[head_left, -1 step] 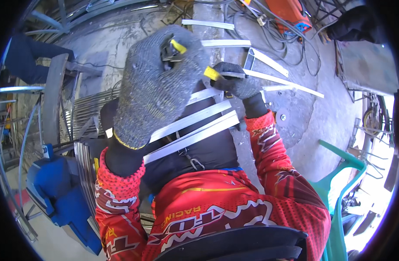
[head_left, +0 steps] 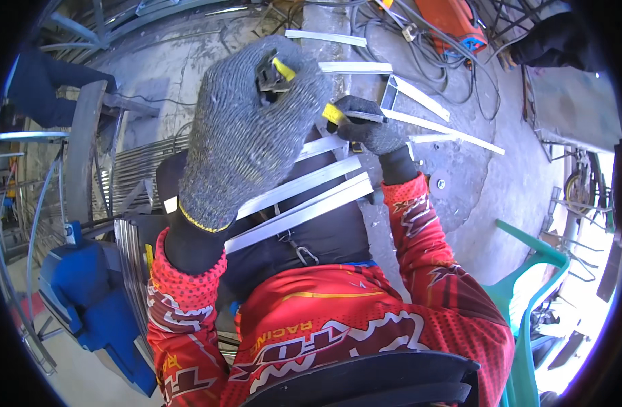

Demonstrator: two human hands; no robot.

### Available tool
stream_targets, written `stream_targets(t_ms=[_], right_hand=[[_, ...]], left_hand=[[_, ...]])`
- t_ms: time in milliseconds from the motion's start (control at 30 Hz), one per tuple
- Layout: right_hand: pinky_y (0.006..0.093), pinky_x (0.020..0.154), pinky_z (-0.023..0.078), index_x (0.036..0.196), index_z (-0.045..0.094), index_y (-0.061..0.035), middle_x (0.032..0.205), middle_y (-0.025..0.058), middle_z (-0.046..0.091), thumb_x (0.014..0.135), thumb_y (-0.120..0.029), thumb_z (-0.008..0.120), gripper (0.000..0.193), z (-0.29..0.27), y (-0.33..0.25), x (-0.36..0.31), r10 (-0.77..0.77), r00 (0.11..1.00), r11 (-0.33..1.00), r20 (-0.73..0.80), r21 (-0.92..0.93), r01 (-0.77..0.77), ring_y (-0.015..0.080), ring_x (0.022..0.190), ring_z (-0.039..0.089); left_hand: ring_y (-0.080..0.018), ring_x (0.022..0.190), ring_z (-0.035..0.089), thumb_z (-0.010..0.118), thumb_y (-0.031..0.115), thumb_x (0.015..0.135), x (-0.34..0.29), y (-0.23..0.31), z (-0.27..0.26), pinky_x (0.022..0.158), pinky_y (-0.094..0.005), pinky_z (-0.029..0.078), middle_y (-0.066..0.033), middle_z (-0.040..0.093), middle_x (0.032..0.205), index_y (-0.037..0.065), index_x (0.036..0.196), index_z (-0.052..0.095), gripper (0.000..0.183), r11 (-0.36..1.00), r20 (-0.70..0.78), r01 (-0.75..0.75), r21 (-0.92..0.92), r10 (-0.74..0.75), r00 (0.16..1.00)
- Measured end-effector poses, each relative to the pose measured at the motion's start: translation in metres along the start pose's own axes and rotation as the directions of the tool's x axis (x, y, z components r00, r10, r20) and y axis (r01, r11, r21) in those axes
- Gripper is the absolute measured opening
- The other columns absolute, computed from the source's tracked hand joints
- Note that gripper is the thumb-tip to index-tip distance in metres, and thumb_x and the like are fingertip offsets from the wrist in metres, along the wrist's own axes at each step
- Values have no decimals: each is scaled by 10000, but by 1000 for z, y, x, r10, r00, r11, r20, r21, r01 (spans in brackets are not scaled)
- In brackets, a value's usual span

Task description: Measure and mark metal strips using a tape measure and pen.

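Note:
My left hand [head_left: 253,129], in a grey knit glove, is raised close to the camera. Its fingers curl round a dark metal-edged object with a short yellow strip [head_left: 282,69], which looks like a tape measure; the palm hides most of it. Farther right, my gloved right hand [head_left: 372,129] pinches a yellow strip end [head_left: 334,114] together with a flat grey metal piece [head_left: 365,117]. Whether the two yellow parts join behind my left hand cannot be seen. Below both hands, silvery metal bars [head_left: 311,209] lie across my dark-clothed lap.
More pale metal bars [head_left: 355,68] lie on the concrete floor ahead, near cables [head_left: 446,71] and an orange machine [head_left: 450,24]. A blue object [head_left: 87,285] stands at left beside stacked metal tubes [head_left: 145,163]. A green plastic chair [head_left: 538,254] is at right. Another person's dark-clothed leg [head_left: 46,88] shows at far left.
My left hand has shifted slightly to the right with what it holds. The yellow strip in my right hand has also moved a little right. The bars stay where they were.

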State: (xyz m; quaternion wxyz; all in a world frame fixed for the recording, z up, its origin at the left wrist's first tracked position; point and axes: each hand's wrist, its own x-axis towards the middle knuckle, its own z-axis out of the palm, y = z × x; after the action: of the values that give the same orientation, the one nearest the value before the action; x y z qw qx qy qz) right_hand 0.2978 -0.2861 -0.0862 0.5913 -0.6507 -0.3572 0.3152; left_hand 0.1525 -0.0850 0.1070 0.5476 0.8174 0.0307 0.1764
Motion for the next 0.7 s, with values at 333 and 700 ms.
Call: stream_targets(t_ms=[333, 700], right_hand=[[305, 717, 536, 1041, 698, -37, 919, 33, 673, 872, -48, 707, 169, 10, 70, -50, 77, 829, 997, -553, 28, -74, 143, 794, 640], [316, 658, 502, 862, 684, 15, 828, 102, 659, 758, -50, 617, 139, -17, 96, -8, -41, 931, 981, -363, -194, -32, 203, 719, 621]], left_hand=[[-112, 771, 650, 720, 124, 919, 22, 46, 29, 696, -270, 531, -38, 664, 844, 26, 1059, 698, 172, 983, 8, -98, -155, 101, 995], [-77, 586, 567, 723, 155, 942, 12, 24, 15, 524, -236, 445, -19, 623, 779, 39, 1058, 685, 168, 997, -60, -29, -69, 25, 998]])
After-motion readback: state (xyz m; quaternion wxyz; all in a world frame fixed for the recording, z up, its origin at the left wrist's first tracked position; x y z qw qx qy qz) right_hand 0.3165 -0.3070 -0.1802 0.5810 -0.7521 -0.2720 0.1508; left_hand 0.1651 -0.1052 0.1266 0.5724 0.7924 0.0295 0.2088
